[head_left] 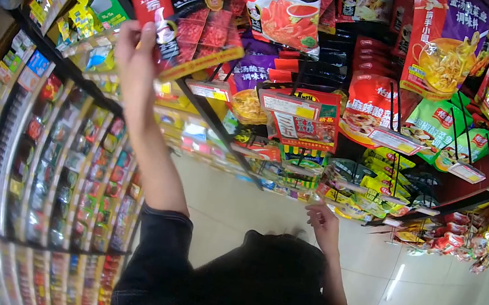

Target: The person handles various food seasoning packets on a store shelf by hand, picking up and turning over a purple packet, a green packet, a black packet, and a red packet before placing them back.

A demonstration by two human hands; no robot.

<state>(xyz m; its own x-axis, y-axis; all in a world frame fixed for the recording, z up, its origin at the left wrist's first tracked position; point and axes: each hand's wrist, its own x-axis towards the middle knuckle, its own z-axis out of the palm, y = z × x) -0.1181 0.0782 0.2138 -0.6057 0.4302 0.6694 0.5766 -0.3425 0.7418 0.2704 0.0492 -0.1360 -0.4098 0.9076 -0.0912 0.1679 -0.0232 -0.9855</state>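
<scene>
- Red-and-black packet (206, 33) is at upper L of the rack, face out, tilted; we can't tell if it's off its hook.
- Our left hand (138, 51) has its lower L edge, thumb by the front, looks like a narrow pinch; fingers behind mostly hidden. So nearly the whole packet lies up & R of the fingers.
- Edge grip prob. keeps the printed front uncovered & readable for us.
- Tomato packet (285, 7) is just R of it, also face out, prob. so shoppers can tell kinds apart.
- Price tags (396, 141) stand in front of the hanging rows, prob. so each price reads w/ its goods.
- Our right hand (324, 224) is low, well apart from the packet, fingers loosely bent, nothing seen in them; nearest are the yellow-green packets (380, 191), contact unclear.
- Pale floor (357, 288) shows below.
</scene>
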